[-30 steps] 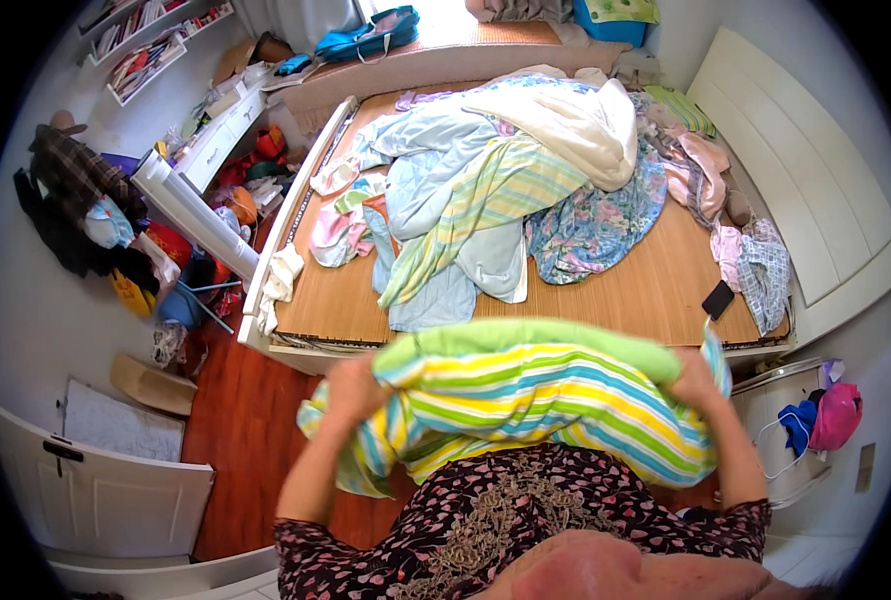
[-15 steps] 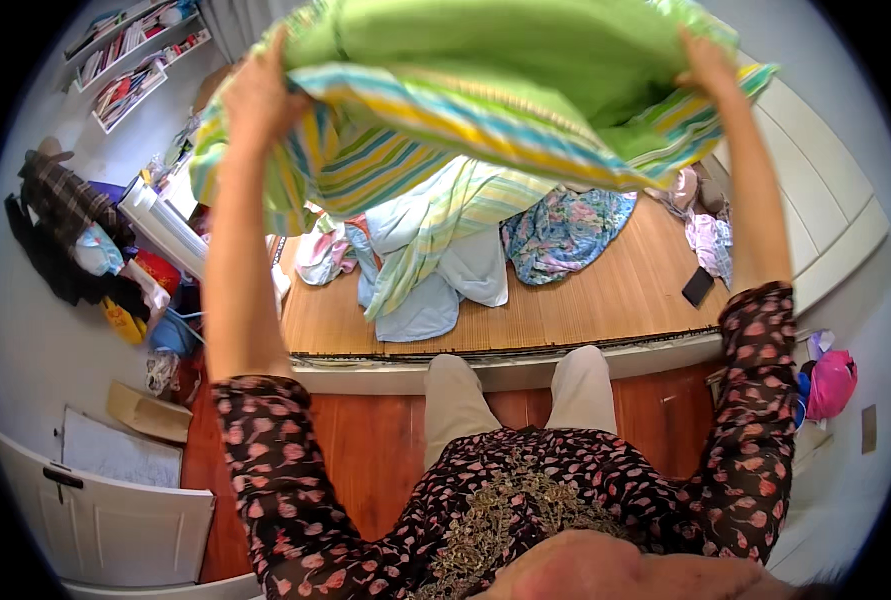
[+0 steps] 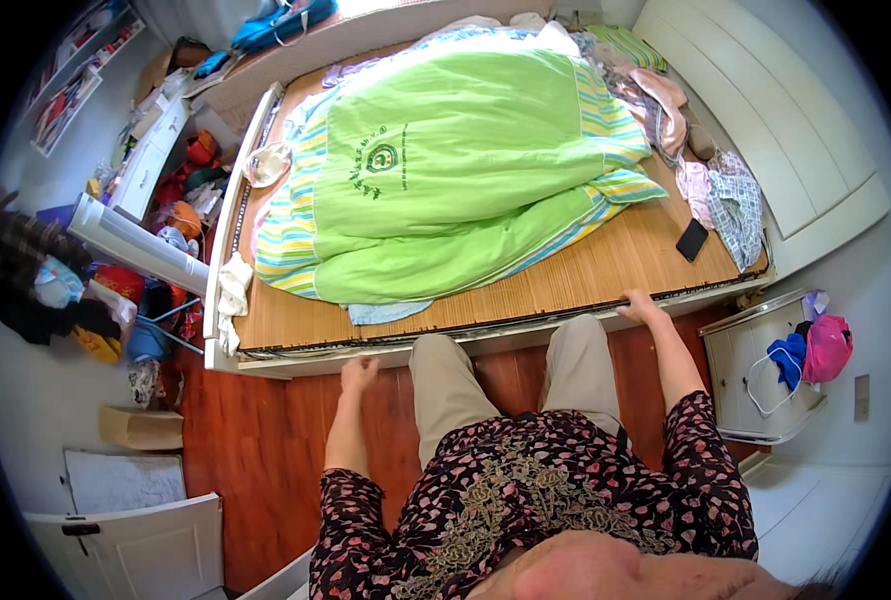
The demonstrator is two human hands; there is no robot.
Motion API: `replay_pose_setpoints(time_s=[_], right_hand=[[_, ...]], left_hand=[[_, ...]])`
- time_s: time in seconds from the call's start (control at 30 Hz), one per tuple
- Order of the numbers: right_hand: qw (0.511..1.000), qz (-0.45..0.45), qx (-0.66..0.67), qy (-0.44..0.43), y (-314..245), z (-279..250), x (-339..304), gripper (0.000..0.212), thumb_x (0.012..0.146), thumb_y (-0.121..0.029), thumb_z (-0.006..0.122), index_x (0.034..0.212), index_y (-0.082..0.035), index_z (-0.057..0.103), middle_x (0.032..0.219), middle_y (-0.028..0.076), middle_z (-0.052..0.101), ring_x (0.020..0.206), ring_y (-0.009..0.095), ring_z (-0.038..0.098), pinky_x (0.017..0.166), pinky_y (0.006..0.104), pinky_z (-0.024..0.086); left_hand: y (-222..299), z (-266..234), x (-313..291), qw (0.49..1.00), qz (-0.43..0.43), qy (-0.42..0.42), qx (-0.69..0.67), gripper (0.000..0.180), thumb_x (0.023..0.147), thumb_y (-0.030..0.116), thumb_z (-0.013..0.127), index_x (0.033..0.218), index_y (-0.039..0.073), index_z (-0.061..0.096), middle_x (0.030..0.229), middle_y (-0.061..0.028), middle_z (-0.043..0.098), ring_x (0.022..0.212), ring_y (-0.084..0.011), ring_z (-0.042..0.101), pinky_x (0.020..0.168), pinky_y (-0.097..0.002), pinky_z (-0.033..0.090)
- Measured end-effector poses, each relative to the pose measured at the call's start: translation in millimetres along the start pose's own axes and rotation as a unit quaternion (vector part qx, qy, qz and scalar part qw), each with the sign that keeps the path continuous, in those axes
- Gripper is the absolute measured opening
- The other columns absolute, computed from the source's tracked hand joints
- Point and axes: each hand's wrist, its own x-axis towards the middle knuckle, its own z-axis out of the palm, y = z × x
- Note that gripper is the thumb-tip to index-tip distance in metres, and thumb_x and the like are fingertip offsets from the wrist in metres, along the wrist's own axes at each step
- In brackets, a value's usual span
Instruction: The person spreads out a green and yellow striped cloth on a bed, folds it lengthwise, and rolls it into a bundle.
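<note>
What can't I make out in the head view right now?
All in the head view:
Light blue cloth: how far it runs back is hidden by the green quilt.
Emblem on the quilt: fine detail too small.
Right hand: too small to tell whether it touches the bed's front edge.
Blue bag: cut off by the upper edge.
Books: blurred near the dark fisheye rim.

Here's the green cover (image 3: 466, 140), striped yellow, blue and white at both ends, spread out rumpled across the bed (image 3: 626, 250), round emblem (image 3: 382, 157) showing, its front edge lying short of the bed's near edge!
</note>
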Motion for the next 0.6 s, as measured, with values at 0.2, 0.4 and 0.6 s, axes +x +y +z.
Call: replay_pose_setpoints(time_s=[0.2,0.4,0.6], right_hand=[[0.982,0.015,0.159,0.098,25,40,59,0.025,0.080,-0.018,0.064,0.094,0.002,0.064,0.076,0.013,0.067,0.066,0.020,0.065,0.061,0.0322,0.052],[0.909,0.031,0.415,0.020,-78,77,88,0.019,0.086,-0.016,0.059,0.095,0.000,0.062,0.071,0.005,0.062,0.055,0.013,0.060,0.047,0.0263,0.049],[0.836,0.083,0.535,-0.087,-105,65,71,0.031,0.091,-0.021,0.055,0.113,0.000,0.056,0.095,0.014,0.064,0.069,0.019,0.064,0.057,0.0288,0.053]], left_hand=[[61,-19,57,0.868,-0.167,-0.028,-0.466,0.042,0.090,0.038,0.056,0.108,-0.001,0.059,0.089,-0.0124,0.067,0.072,-0.0207,0.066,0.059,-0.0310,0.054],[126,22,108,0.755,-0.230,-0.100,-0.606,0.060,0.087,0.043,0.063,0.125,0.001,0.044,0.114,-0.0160,0.058,0.097,-0.0284,0.061,0.073,-0.0358,0.053],[200,54,134,0.587,-0.332,0.041,-0.737,0.063,0.077,0.048,0.072,0.123,0.013,0.049,0.109,-0.0049,0.059,0.093,-0.0260,0.059,0.070,-0.0370,0.051]])
